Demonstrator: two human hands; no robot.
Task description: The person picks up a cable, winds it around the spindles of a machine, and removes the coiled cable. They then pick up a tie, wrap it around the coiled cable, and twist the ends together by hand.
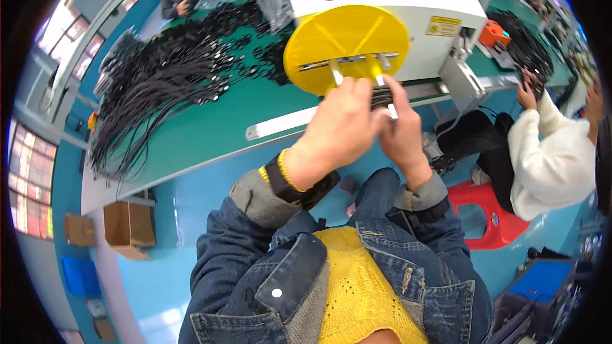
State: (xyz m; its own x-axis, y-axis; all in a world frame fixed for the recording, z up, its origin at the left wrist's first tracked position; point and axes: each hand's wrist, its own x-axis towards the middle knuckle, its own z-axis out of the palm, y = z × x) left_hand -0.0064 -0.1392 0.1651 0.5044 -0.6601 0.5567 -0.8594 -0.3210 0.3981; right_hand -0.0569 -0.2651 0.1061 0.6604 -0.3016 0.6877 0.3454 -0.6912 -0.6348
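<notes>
along the near edge of the long green surface (210,127), a white machine (408,6) is seen, with a screen on top and a yellow disc (347,38) mounted on its front face. a large spread of black cords (166,79) is laid across the left half of the surface, reaching toward its far edge, and a smaller heap of black loops lies just beside the disc. a metal strip (280,124) lies along the near edge, below the disc.

both hands are raised to the underside of the disc. the left hand (338,130) is closed, its fingers curled together over a bundle of black cords (381,97) at the metal pegs under the disc. the right hand (401,127) is just beside it, touching it, with fingers pinched on the same bundle and one peg. the bundle is held between the two hands, just over the near edge of the surface, directly below the disc.

at the right end, a person in a white sleeve (548,159) is seated on a red stool (488,210); another person sits at the far edge.
</notes>
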